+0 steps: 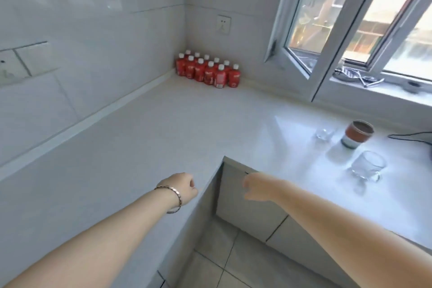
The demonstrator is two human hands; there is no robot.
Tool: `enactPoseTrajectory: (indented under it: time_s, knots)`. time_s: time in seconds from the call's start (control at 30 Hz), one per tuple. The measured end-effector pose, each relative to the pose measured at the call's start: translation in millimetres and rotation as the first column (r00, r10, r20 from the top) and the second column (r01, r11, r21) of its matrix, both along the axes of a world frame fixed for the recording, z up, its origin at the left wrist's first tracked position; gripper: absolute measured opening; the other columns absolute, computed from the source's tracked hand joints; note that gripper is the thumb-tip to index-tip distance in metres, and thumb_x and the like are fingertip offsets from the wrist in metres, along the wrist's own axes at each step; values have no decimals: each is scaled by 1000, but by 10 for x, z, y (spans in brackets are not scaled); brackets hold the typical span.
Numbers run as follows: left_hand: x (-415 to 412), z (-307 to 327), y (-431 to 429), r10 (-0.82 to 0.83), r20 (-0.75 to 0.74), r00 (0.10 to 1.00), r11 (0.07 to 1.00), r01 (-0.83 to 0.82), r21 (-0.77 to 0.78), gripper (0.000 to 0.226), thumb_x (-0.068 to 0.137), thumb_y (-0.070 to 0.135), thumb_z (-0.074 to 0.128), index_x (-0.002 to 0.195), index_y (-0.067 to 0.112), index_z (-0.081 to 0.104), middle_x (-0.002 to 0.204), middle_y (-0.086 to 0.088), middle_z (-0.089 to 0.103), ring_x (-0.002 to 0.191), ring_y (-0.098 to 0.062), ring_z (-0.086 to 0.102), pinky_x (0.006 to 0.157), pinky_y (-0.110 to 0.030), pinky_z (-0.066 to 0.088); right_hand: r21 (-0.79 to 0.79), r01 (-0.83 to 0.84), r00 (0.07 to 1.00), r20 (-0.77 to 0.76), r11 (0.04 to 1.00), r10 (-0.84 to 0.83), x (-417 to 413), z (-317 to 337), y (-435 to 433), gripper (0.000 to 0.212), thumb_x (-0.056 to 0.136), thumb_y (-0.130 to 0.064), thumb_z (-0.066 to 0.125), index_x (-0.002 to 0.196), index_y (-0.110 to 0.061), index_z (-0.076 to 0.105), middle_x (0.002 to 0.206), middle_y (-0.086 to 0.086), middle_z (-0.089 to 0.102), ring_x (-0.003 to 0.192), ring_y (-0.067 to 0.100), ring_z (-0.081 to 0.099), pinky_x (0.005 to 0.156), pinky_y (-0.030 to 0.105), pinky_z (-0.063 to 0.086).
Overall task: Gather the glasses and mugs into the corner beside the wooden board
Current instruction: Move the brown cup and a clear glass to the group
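Observation:
On the right stretch of the white L-shaped counter (163, 128) stand a clear glass mug (367, 166), a small clear glass (323, 134) and a mug (357, 134) with an orange-brown band and a pale base. My left hand (183, 188), a bracelet on its wrist, is curled over the counter's inner edge and holds nothing. My right hand (256, 186) hovers blurred at the inner corner of the counter with loosely bent fingers, well left of the glass mug. No wooden board is in view.
Several red bottles with white caps (208, 70) are grouped in the far corner. An open window sash (301, 54) swings in over the counter. Small items lie on the sill (357, 76). A dark cable (411, 135) lies at the right edge. Cabinet fronts and floor tiles show below.

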State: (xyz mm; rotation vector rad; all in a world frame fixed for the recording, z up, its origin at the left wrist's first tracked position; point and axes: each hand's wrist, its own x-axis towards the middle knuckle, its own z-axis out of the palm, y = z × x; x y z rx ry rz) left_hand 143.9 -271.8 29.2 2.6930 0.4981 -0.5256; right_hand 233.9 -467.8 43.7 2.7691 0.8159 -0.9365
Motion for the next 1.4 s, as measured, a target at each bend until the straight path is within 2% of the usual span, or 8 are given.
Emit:
enactPoseTrajectory:
  time_s: [0.17, 0.33, 0.53, 0.7, 0.9, 1.1, 1.27, 1.4]
  knots:
    - [1118, -41, -591, -198, -23, 980, 980, 198, -2, 30, 89, 33, 46, 113, 21, 58, 120, 0, 62, 109, -22, 59, 90, -29, 46, 21, 272, 961, 42, 962, -273, 729, 7, -900, 41, 94, -18, 48, 134, -10, 47, 138, 7, 49, 126, 25, 48, 90, 30, 42]
    - [2296, -91, -1134, -380, -9, 925, 925, 380, -15, 31, 88, 30, 46, 115, 21, 57, 117, -1, 64, 101, -22, 60, 82, -26, 45, 68, 531, 844, 40, 845, -534, 1436, -19, -1639, 42, 92, -28, 52, 132, -16, 49, 134, 4, 53, 125, 23, 48, 98, 31, 40]
    - [3359, -145, -1842, -603, -23, 797, 797, 603, 10, 40, 90, 32, 45, 128, 21, 50, 130, -1, 58, 119, -23, 55, 99, -30, 43, 98, 722, 684, 49, 685, -728, 2024, -18, -2283, 41, 89, -32, 53, 128, -21, 52, 129, 0, 58, 117, 19, 54, 88, 26, 42]
    - [4025, -199, -2404, -674, -15, 738, 738, 674, 13, 50, 89, 35, 49, 136, 19, 39, 137, -3, 50, 124, -23, 50, 103, -34, 42, 144, 784, 604, 44, 603, -796, 2454, -26, -2734, 39, 90, -30, 54, 127, -18, 55, 125, 3, 60, 117, 20, 53, 95, 29, 44]
    - [4735, -369, -3192, -595, 67, 801, 802, 597, -25, 68, 80, 37, 61, 137, 16, 31, 140, -6, 38, 125, -26, 46, 97, -39, 45, 161, 769, 622, 35, 619, -782, 3141, -104, -3371, 38, 91, -27, 52, 128, -20, 52, 125, 2, 60, 115, 21, 55, 93, 29, 43]
    - [5350, -587, -3846, -463, 25, 886, 883, 463, -82, 107, 72, 40, 73, 149, 16, 3, 158, -1, 11, 141, -23, 27, 111, -40, 35, 230, 737, 646, 40, 636, -762, 3895, -205, -3995, 50, 87, -33, 58, 134, -20, 45, 134, 5, 52, 121, 23, 51, 95, 33, 42]
    - [5622, -796, -4088, -391, -55, 919, 919, 386, -85, 83, 73, 28, 70, 141, 16, 26, 145, -5, 34, 132, -27, 39, 105, -39, 42, 256, 665, 703, 103, 701, -704, 4322, -369, -4253, 95, 70, -55, 71, 145, -21, 24, 144, 2, 35, 132, 22, 39, 100, 38, 41]
    - [5606, -900, -4092, -328, -17, 945, 942, 325, -88, 78, 69, 30, 72, 136, 17, 34, 135, -3, 41, 125, -27, 44, 98, -37, 46, 273, 565, 809, -1, 778, -587, 4484, -594, -4216, 118, 58, -54, 80, 148, -27, 10, 154, 3, 18, 137, 27, 32, 106, 41, 38]
